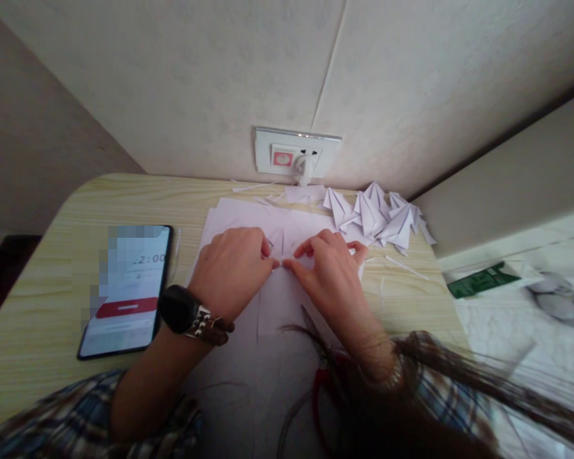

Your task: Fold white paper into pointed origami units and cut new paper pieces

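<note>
Between my two hands is a small piece of folded white paper [281, 242], with a crease line standing up its middle. My left hand [236, 271], wearing a dark watch at the wrist, pinches its near left edge between thumb and curled fingers. Close beside it, my right hand [332, 268] pinches the near right edge, thumb tip almost touching the left thumb. Under both hands lie white paper sheets [224, 217]. Scissors with red handles [321, 382] rest on the sheets below my right hand, partly hidden by dark hair and shadow.
Folded white paper pieces [375, 213] are heaped at the back right of the wooden table [100, 197]. A phone [129, 287] with a lit screen lies at left. Paper strips [406, 268] are scattered about. A wall socket [296, 153] holds a white plug [303, 171].
</note>
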Tool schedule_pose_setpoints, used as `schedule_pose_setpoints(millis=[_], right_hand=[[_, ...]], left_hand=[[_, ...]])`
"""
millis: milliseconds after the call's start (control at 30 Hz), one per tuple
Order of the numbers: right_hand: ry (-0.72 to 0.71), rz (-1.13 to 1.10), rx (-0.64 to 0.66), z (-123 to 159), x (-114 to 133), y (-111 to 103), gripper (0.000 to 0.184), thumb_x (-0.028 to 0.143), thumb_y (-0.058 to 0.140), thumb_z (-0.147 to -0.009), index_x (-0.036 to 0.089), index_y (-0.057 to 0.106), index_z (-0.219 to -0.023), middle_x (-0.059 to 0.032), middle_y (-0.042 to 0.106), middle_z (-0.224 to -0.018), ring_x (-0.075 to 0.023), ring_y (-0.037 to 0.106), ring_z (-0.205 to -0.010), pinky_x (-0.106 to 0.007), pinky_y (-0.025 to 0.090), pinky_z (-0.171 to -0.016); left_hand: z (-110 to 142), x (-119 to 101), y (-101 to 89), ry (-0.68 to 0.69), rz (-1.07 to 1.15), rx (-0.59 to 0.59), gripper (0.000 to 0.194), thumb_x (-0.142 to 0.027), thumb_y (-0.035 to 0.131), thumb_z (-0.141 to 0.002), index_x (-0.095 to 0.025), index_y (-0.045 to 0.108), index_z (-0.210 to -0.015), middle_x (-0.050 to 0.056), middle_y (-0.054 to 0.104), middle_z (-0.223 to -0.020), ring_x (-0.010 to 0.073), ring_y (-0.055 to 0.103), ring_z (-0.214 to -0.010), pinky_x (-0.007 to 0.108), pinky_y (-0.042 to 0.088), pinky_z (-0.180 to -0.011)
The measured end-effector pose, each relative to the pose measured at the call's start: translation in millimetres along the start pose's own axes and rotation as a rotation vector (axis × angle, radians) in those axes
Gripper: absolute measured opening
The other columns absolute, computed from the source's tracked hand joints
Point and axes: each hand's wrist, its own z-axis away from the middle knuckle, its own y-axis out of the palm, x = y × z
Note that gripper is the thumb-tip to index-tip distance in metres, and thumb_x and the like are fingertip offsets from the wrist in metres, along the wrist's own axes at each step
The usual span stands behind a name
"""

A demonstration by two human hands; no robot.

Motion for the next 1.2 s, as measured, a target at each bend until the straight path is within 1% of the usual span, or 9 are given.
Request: schedule_pose_setpoints(millis=[100,233,333,433,567,700,867,1033,1200], right_hand=[[0.000,-0.019,-0.010,1,-2,2,0.015,0.031,0.077,-0.082,0.017,0.070,-0.084,-0.0077,0.070,-0.094,-0.0320,0.062,-0.101,-0.048,0.027,-0.092],[-0.002,-0.070,-0.019,1,-6,4,0.016,0.032,0.077,-0.083,0.018,0.069,-0.085,-0.0073,0.069,-0.097,-0.0314,0.063,-0.102,-0.049,0.028,-0.093],[-0.014,-0.119,-0.021,0,-10,6,0.015,0.032,0.075,-0.084,0.019,0.067,-0.085,-0.0073,0.069,-0.097,-0.0311,0.062,-0.102,-0.049,0.029,-0.093],[-0.045,-0.186,-0.023,-1,-13,7,0.016,0.030,0.074,-0.085,0.019,0.066,-0.093,-0.0071,0.068,-0.103,-0.0284,0.062,-0.101,-0.047,0.031,-0.093],[-0.079,-0.296,-0.029,-4,-14,6,0.015,0.025,0.072,-0.085,0.022,0.066,-0.099,-0.0059,0.067,-0.106,-0.0256,0.063,-0.100,-0.046,0.032,-0.096],[-0.121,-0.436,-0.001,-8,-13,3,0.005,0.022,0.072,-0.085,0.022,0.066,-0.085,-0.0021,0.067,-0.090,-0.0218,0.064,-0.091,-0.041,0.039,-0.089],[-0.143,-0.601,0.025,-10,-15,2,0.010,0.021,0.070,-0.084,0.022,0.064,-0.075,0.0001,0.064,-0.082,-0.0188,0.063,-0.083,-0.034,0.045,-0.080],[-0.120,-0.718,-0.013,-8,-13,2,0.016,0.024,0.071,-0.082,0.022,0.060,-0.071,0.0018,0.060,-0.076,-0.0173,0.059,-0.077,-0.031,0.046,-0.076],[-0.073,-0.794,-0.057,-5,-8,1,0.022,0.030,0.068,-0.083,0.023,0.055,-0.067,0.0025,0.058,-0.072,-0.0168,0.057,-0.075,-0.030,0.045,-0.073]], left_hand=[[2,2,2.9,0.079,0.078,-0.032,0.009,-0.026,0.066,-0.075,-0.025,0.058,-0.072,0.006,0.068,-0.079,0.0320,0.066,-0.080,0.038,0.039,-0.066],[6,4,7.7,0.135,0.201,-0.083,0.012,-0.021,0.063,-0.072,-0.026,0.053,-0.068,0.003,0.067,-0.075,0.0298,0.065,-0.079,0.037,0.040,-0.068],[8,9,11.8,0.141,0.324,-0.115,0.011,-0.025,0.064,-0.071,-0.027,0.054,-0.067,0.001,0.068,-0.071,0.0281,0.066,-0.075,0.036,0.044,-0.069],[10,15,15.5,0.146,0.450,-0.154,0.010,-0.029,0.066,-0.070,-0.027,0.056,-0.069,0.000,0.068,-0.073,0.0265,0.067,-0.076,0.036,0.047,-0.073],[10,19,20.7,0.146,0.619,-0.178,0.017,-0.033,0.070,-0.070,-0.026,0.056,-0.078,0.000,0.069,-0.076,0.0239,0.068,-0.076,0.037,0.050,-0.076],[7,20,26.6,0.152,0.803,-0.155,0.028,-0.034,0.075,-0.068,-0.024,0.054,-0.084,0.000,0.071,-0.080,0.0215,0.069,-0.075,0.035,0.054,-0.075],[5,20,29.3,0.153,0.981,-0.173,0.038,-0.033,0.079,-0.062,-0.023,0.051,-0.086,-0.002,0.067,-0.081,0.0192,0.069,-0.076,0.034,0.056,-0.076],[9,14,28.9,0.129,1.079,-0.203,0.034,-0.027,0.077,-0.063,-0.021,0.056,-0.089,-0.001,0.065,-0.085,0.0172,0.067,-0.080,0.033,0.056,-0.079],[14,6,32.2,0.100,1.148,-0.268,0.032,-0.026,0.075,-0.066,-0.023,0.055,-0.091,-0.002,0.065,-0.086,0.0174,0.068,-0.086,0.033,0.056,-0.084]])
